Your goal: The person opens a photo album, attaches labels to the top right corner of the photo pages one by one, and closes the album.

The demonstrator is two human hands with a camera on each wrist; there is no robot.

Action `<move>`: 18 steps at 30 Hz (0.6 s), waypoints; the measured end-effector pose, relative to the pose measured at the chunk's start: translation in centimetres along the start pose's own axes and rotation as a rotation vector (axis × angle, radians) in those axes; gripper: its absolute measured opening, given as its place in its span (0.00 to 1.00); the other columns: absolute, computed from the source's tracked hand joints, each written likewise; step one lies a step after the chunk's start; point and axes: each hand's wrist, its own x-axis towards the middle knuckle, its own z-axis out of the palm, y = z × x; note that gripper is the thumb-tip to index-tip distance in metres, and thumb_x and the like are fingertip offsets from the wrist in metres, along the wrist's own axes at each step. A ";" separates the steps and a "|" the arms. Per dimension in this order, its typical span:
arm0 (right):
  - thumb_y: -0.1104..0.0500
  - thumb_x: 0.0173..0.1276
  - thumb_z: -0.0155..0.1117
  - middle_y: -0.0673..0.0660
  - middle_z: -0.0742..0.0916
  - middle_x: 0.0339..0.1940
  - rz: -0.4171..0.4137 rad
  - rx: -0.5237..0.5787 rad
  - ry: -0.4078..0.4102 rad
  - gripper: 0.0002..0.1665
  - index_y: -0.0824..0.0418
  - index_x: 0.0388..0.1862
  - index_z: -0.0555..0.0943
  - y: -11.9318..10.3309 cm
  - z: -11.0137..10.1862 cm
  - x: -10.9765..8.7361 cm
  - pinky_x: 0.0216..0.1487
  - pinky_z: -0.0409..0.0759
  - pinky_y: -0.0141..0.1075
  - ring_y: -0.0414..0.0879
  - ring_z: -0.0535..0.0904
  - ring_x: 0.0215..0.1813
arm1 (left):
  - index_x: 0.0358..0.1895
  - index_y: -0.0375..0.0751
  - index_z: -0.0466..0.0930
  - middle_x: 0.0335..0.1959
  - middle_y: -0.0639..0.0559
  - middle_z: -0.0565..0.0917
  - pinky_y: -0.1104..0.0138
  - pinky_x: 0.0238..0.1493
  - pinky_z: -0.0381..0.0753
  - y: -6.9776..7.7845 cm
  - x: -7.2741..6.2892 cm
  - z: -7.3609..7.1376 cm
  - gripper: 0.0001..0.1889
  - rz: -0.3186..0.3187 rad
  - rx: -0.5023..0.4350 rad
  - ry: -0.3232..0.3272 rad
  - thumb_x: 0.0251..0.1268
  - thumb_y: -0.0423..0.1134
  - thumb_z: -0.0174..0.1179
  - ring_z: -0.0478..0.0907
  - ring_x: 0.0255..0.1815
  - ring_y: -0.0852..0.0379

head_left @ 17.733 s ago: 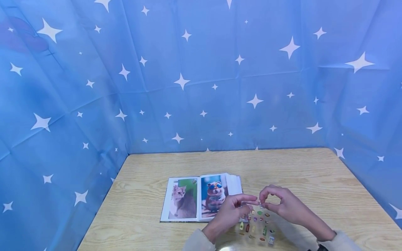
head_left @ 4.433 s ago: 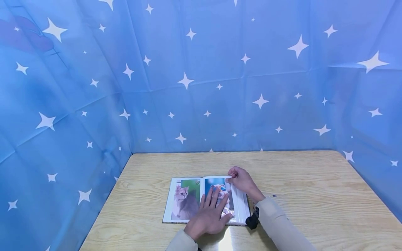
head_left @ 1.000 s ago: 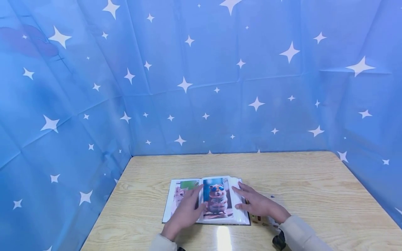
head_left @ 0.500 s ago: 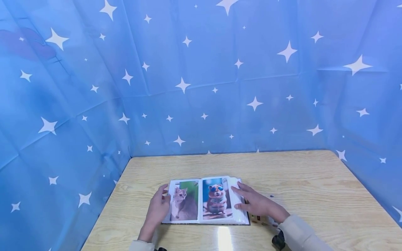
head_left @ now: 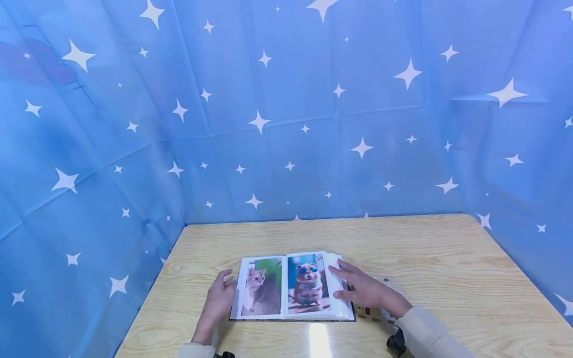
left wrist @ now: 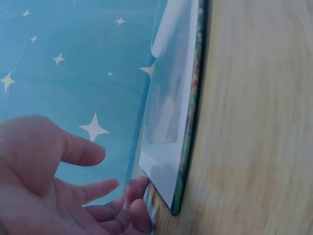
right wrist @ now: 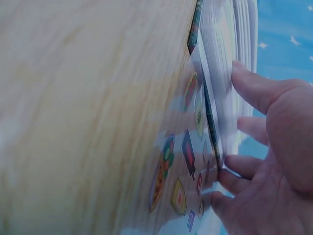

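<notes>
A photo album [head_left: 284,315] lies spread on the table. Its left page shows a cat photo [head_left: 261,293], its right page a photo of a hamster in sunglasses [head_left: 308,286]. Small stickers sit at the upper right corner of both photos. My left hand [head_left: 219,301] is beside the album's left edge, its fingers loosely bent with nothing in them. My right hand [head_left: 369,289] rests with spread fingers against the page edges at the right, also seen in the right wrist view. A clear sticker sheet [right wrist: 178,171] with food and bottle pictures lies partly under that hand.
The wooden table [head_left: 215,238] reaches back to a blue curtain [head_left: 313,174] with white stars, which also hangs at both sides. A small dark piece [head_left: 386,279] lies right of the album. Light glares off the table's front.
Earlier both hands pinched near the sticker sheet; a sticker now sits on the hamster photo. My left hand, since flat on that photo, has moved left off the album. The right hand stays put lately.
</notes>
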 end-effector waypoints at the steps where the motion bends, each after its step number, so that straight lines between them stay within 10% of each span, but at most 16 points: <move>1: 0.42 0.74 0.58 0.75 0.54 0.78 0.000 0.001 0.000 0.44 0.64 0.78 0.58 0.0 0.0 0.0 0.68 0.58 0.69 0.74 0.50 0.76 | 0.69 0.29 0.64 0.57 0.28 0.79 0.47 0.56 0.79 0.0 0.0 0.0 0.24 -0.005 -0.008 0.001 0.75 0.37 0.48 0.78 0.58 0.34; 11: 0.42 0.73 0.59 0.75 0.54 0.78 0.011 -0.009 0.005 0.44 0.64 0.78 0.59 -0.2 0.0 0.0 0.69 0.58 0.68 0.73 0.51 0.76 | 0.68 0.28 0.67 0.47 0.32 0.83 0.64 0.32 0.75 0.5 0.5 -0.3 0.25 -0.102 -0.058 0.014 0.73 0.40 0.51 0.79 0.39 0.49; 18: 0.41 0.73 0.59 0.75 0.54 0.78 0.021 -0.009 0.010 0.44 0.63 0.78 0.59 -0.1 0.1 0.0 0.69 0.58 0.67 0.73 0.51 0.76 | 0.66 0.26 0.66 0.53 0.30 0.82 0.67 0.34 0.72 0.5 0.6 -0.6 0.27 -0.163 -0.172 -0.019 0.74 0.43 0.50 0.78 0.40 0.50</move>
